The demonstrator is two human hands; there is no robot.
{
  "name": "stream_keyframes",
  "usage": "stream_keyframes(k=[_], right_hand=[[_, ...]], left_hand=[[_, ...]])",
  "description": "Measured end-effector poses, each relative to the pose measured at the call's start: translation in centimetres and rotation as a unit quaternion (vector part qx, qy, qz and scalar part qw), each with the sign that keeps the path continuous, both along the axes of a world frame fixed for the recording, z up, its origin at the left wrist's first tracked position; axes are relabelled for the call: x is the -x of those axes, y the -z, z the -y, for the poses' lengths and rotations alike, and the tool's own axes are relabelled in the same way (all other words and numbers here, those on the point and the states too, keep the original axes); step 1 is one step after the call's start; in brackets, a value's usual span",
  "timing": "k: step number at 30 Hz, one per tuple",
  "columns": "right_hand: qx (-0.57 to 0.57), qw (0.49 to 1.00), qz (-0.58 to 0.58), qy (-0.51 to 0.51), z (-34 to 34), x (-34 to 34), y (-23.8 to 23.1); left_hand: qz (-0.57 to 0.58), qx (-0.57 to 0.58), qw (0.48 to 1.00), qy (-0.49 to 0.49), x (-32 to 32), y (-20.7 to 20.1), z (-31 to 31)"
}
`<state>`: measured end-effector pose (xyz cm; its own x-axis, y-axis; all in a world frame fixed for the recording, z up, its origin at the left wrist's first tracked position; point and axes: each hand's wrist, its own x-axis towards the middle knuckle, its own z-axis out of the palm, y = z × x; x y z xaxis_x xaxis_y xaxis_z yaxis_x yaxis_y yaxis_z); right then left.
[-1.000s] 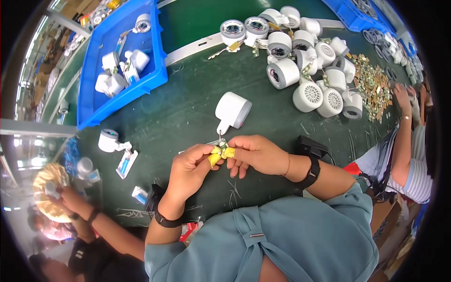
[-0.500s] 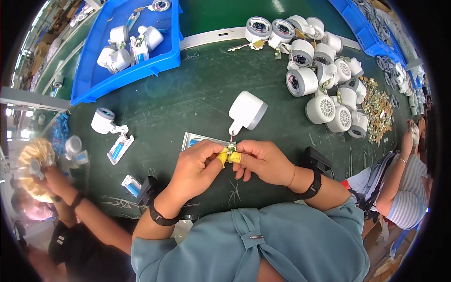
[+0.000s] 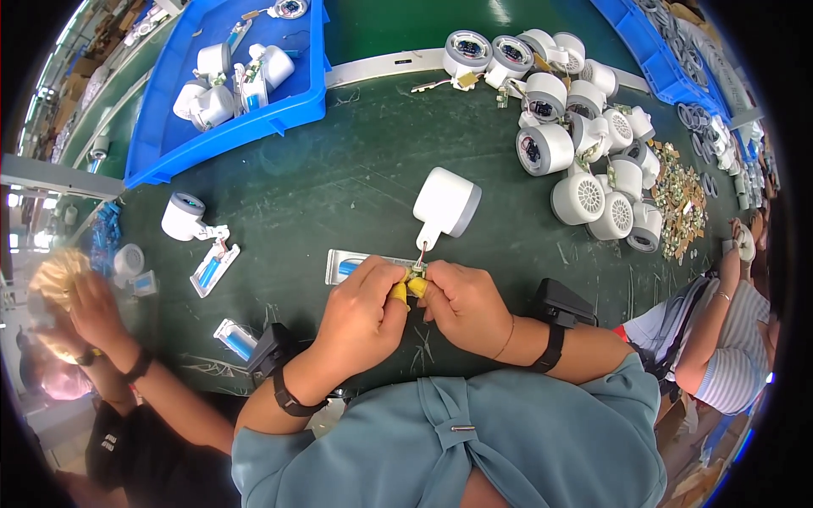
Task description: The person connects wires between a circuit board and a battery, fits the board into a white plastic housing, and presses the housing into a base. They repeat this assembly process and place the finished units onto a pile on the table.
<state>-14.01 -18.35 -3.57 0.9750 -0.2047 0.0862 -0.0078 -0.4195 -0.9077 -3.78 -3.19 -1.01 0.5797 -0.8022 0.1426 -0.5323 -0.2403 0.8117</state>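
Observation:
My left hand [image 3: 360, 311] and my right hand [image 3: 468, 310] meet at the middle of the table, yellow covers on their thumbs. Between their pinched fingertips is a small green circuit board [image 3: 418, 271], mostly hidden by the fingers. Thin wires run from it up to a white, drum-shaped housing with a grey rim [image 3: 442, 203], which lies on its side just beyond. Behind my left fingers, partly covered, is a white handle shell [image 3: 334, 269] holding a blue cylindrical cell [image 3: 348, 266].
At left lie another housing [image 3: 181, 217] with an attached handle shell [image 3: 215, 269] and a blue-celled shell [image 3: 235, 339]. A blue bin [image 3: 296, 120] holds several housings. Several more [image 3: 579, 198] crowd the right, beside a heap of small boards [image 3: 683, 203]. Co-workers' hands [image 3: 95, 305] show at both sides.
My right fingers have curled in closer around the circuit board, and my right wrist has shifted slightly left. The housing stays in place. At left, a co-worker's hands have moved.

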Motion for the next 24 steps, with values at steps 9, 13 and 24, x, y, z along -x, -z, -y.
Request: stream_keyframes(k=[9, 13, 24], right_hand=[[-0.018, 0.999, -0.029, 0.002, 0.0, -0.1, 0.2], [-0.030, 0.999, -0.011, -0.001, 0.2, -0.3, 0.2], [0.015, 0.994, 0.004, 0.110, 3.5, 0.7, -2.4]], left_hand=[[0.043, 0.003, 0.999, 0.019, -0.2, 0.0, 0.3], [-0.013, 0.006, 0.999, 0.034, -1.1, -0.2, 0.1], [0.019, -0.055, 0.998, -0.011, -1.6, -0.8, -0.2]])
